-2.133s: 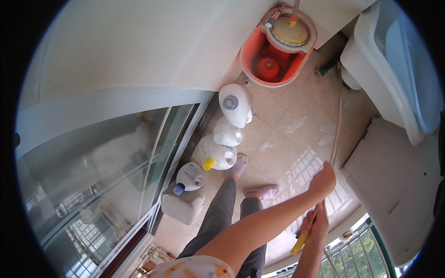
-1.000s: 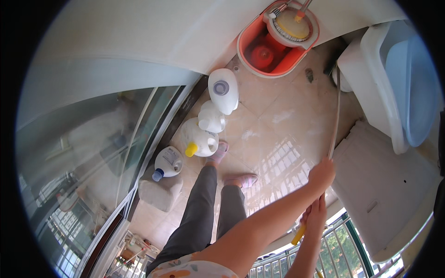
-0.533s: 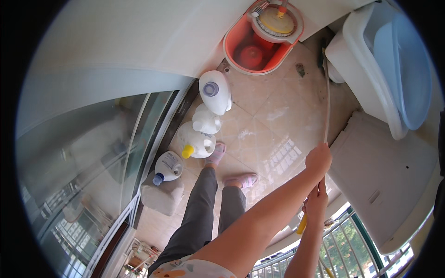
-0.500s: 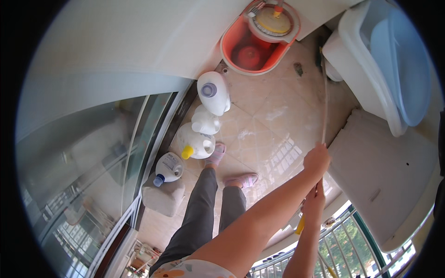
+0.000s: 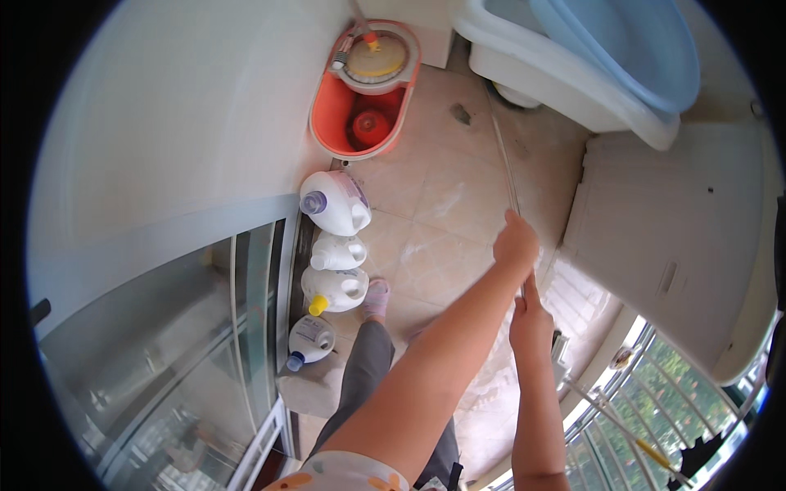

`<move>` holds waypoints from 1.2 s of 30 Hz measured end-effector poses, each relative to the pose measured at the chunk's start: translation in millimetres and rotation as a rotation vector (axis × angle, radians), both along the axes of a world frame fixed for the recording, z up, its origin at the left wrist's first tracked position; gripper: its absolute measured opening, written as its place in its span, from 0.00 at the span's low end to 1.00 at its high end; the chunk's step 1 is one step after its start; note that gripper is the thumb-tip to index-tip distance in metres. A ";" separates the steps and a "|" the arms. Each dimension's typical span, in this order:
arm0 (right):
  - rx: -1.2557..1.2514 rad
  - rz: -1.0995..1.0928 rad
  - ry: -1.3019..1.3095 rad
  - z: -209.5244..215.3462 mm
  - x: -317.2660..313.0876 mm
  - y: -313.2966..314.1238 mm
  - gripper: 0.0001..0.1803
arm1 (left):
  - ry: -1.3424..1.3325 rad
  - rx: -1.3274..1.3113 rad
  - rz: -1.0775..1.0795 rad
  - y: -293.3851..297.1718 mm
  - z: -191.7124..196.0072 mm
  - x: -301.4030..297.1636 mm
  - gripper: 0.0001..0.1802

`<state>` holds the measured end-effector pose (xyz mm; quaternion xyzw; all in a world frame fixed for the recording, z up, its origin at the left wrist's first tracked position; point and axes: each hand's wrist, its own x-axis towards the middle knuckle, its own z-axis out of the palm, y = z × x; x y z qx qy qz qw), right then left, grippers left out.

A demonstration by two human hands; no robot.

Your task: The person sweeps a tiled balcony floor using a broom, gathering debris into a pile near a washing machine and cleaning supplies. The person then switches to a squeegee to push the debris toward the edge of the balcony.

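A long, thin, pale pole [image 5: 509, 182] runs from my hands across the tiled floor toward the base of a large white tub. My left hand [image 5: 517, 244] grips it farther along, fingers wrapped round the shaft. Closer to me, my right hand [image 5: 530, 323] is closed on the same pole. The pole's far end lies in shadow near the tub, and I cannot make out what is fixed to it.
On the left stand several white jugs [image 5: 337, 202] along the sliding door frame. An orange mop bucket [image 5: 323, 123] is beyond them. At right are the white tub [image 5: 565, 90], a blue basin [image 5: 610, 41] and a white panel [image 5: 655, 221]. Window bars [image 5: 598, 442] line the lower right.
My view has swung to the right, so the bucket, jugs and tub appear farther left. Both hands still hold the pole, and its shaft slants more across the floor.
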<state>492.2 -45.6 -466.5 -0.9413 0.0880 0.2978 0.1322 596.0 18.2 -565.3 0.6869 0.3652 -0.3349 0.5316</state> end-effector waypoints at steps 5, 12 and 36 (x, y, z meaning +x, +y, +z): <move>-0.090 -0.016 0.085 24.7 -43.4 -39.7 0.35 | 0.006 0.105 -0.101 -57.5 -12.4 -57.2 0.22; 0.747 -0.829 0.479 67.9 -60.1 -128.5 0.29 | -0.088 0.047 0.036 -118.1 6.1 -106.3 0.21; 1.007 -1.169 0.567 62.4 -18.3 -184.7 0.24 | -0.017 -0.016 0.132 -148.8 -19.7 -73.0 0.29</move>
